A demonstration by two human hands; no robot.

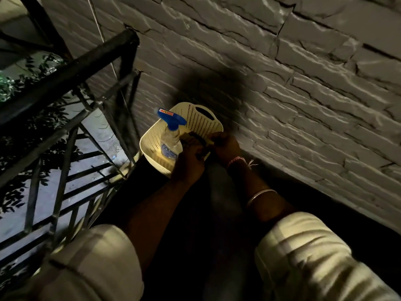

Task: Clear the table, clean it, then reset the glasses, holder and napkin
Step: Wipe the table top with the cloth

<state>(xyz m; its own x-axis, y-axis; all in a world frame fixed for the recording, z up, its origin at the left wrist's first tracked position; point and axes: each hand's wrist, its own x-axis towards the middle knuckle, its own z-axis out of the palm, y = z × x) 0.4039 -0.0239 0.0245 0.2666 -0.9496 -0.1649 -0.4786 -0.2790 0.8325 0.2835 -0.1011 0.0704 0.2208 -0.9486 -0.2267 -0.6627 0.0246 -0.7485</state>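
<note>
Two hands: both reach down into the cream basket, the left hand just beside the spray bottle, the right hand at the basket's wall-side rim.
Fingers: those of both hands are curled round a small dark thing held between them over the basket; what it is I cannot tell in this light, possibly a cloth.
Why held so: likely the cleaning kit is being picked out of, or put back into, the basket, which serves as its carrier.
Spray bottle: upright inside the basket, on the railing side, blue trigger head uppermost so it stays ready to grab.
Basket: on a dark surface, tucked against the brick wall, with the metal railing on its other side.
Writing: a red-and-white sticker on the trigger and a blue label on the bottle's body; neither is legible.
Glasses, holder, napkin: none in view near the basket.
</note>
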